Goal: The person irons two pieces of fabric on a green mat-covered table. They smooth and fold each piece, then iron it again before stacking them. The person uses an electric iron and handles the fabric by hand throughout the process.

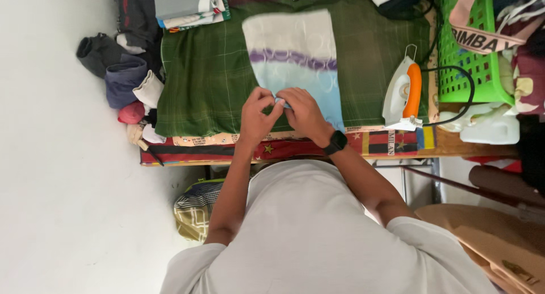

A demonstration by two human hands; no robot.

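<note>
A white, purple and pale blue cloth [295, 55] lies spread on a green checked cover [198, 78] over a table. My left hand [256, 115] and my right hand [301, 113] meet at the cloth's near edge, both pinching its pale blue hem between fingers and thumbs. A black watch sits on my right wrist [336, 142]. A white and orange iron [404, 95] stands to the right of the cloth, apart from both hands, its black cord looping off to the right.
A green plastic basket [471, 49] holding fabric stands at the right. Folded clothes [187, 4] lie at the back left, and bundled garments [125, 72] hang off the left end. A white plastic jug [488, 126] sits right of the iron. A checked bag [196, 209] rests on the floor.
</note>
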